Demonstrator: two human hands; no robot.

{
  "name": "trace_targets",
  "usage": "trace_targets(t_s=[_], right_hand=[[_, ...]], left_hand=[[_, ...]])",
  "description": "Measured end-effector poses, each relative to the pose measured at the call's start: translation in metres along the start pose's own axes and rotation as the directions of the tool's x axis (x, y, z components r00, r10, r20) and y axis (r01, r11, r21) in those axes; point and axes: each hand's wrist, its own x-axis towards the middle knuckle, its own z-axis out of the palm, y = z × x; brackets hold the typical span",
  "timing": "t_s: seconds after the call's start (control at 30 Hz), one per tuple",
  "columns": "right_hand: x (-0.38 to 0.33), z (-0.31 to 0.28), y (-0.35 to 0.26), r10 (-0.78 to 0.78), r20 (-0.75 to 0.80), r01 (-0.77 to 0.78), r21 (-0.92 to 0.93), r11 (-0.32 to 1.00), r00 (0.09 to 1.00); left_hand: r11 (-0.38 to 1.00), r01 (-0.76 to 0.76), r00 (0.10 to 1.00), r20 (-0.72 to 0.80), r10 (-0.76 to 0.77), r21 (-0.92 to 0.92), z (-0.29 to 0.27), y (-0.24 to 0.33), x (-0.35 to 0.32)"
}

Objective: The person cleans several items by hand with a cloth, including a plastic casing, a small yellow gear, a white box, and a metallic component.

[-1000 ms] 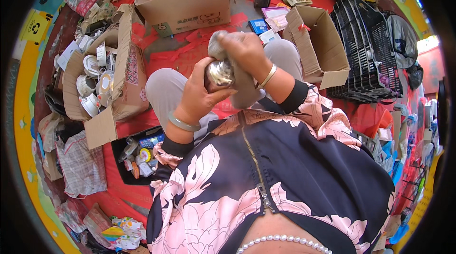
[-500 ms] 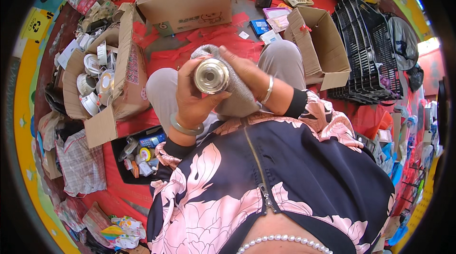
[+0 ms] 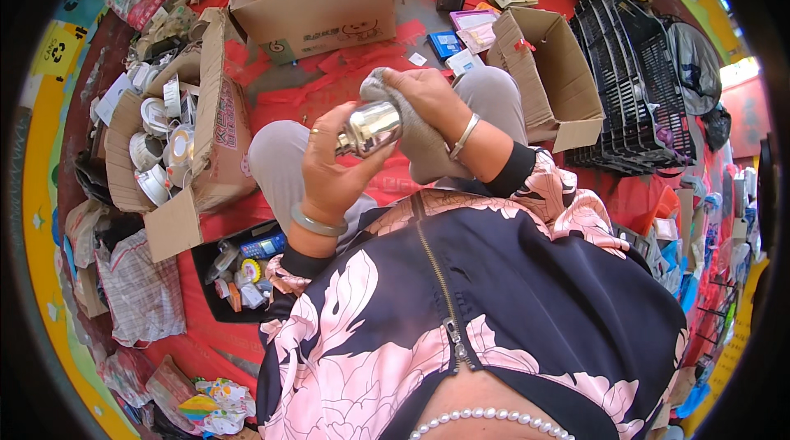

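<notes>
My left hand [image 3: 331, 168] grips a shiny, silver-coloured metal cylinder [image 3: 375, 128] between thumb and fingers, its rounded wall turned sideways above my lap. What exactly the cylinder is, I cannot make out. Closed around a grey cloth [image 3: 417, 137], my right hand [image 3: 429, 96] is just to the right of the metal piece. The cloth's upper fold touches or lies right beside the cylinder's right end, and its loose part hangs down toward my lap. My knees are up on either side of both hands.
At left, a cardboard box [image 3: 222, 139] holds several white round fixtures; a black bin [image 3: 216, 304] of small items sits below it. Ahead stands a larger carton [image 3: 317, 16]. To the right are an open carton [image 3: 535, 69], a black plastic crate [image 3: 629, 86] and a blue box [image 3: 445, 46].
The metal cylinder has turned from end-on to side-on in my left hand. My right hand and the cloth have shifted, exposing more of its wall.
</notes>
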Motion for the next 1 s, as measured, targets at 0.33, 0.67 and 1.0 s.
trace_targets(t_s=[0.33, 0.67, 1.0], right_hand=[[0.023, -0.052, -0.02, 0.208, -0.138, -0.061, 0.676, 0.734, 0.968], [-0.018, 0.028, -0.054, -0.347, 0.428, 0.328, 0.119, 0.937, 0.835], [-0.025, 0.067, -0.034, 0.042, 0.216, -0.13, 0.409, 0.903, 0.975]], left_hand=[[-0.1, 0.427, 0.658, 0.385, -0.647, -0.899, -0.015, -0.03, -0.006], [-0.216, 0.505, 0.657, 0.534, -0.531, -0.836, -0.003, -0.019, -0.015], [0.62, 0.191, 0.845, -0.194, -0.499, -0.761, -0.017, -0.016, -0.03]])
